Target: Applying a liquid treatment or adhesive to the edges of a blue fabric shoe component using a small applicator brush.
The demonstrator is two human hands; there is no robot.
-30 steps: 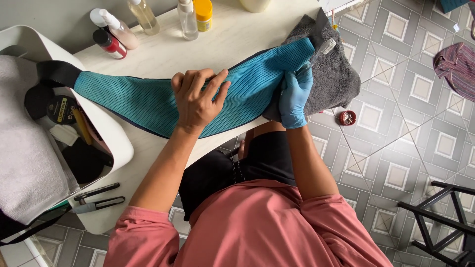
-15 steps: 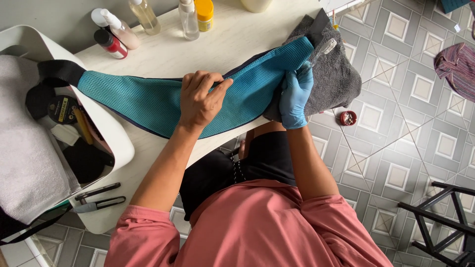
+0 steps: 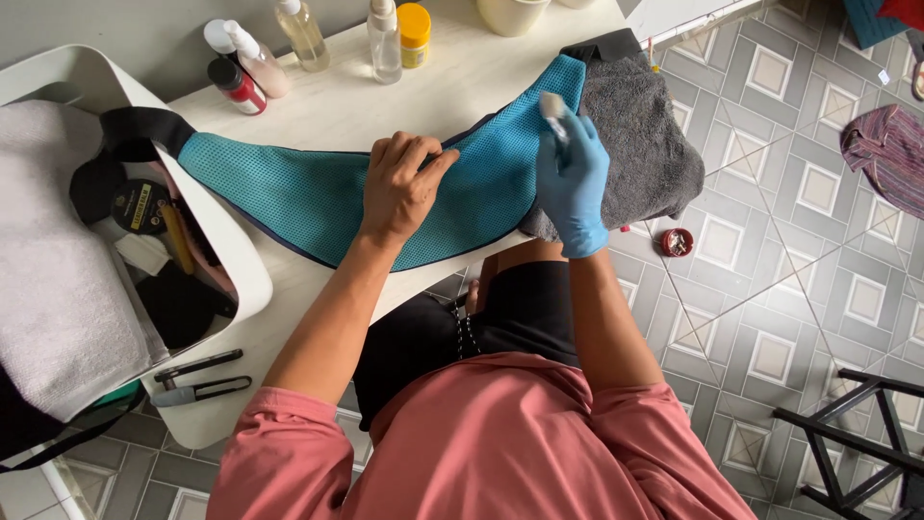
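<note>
A long teal mesh bag (image 3: pixel 318 197) with black strap ends lies across the white table (image 3: pixel 337 106). My bare left hand (image 3: pixel 399 188) presses flat on its middle, fingers together. My right hand (image 3: pixel 571 178), in a blue glove, grips a small pale brush-like tool (image 3: pixel 553 108) whose tip rests on the bag's right end. That end lies over a dark grey towel (image 3: pixel 654 144) at the table's right edge.
Several bottles and a yellow-lidded jar (image 3: pixel 415 29) stand along the table's far edge. A white tub (image 3: pixel 221 241) at left holds a pale towel, a round tin and brushes. Two black tools (image 3: pixel 197 377) lie near the front corner. Tiled floor, black stand (image 3: pixel 857 443) at right.
The right hand has drawn the tool back from the bag's far right tip toward me, now upright over the mesh. The left hand has slid slightly right along the bag.
</note>
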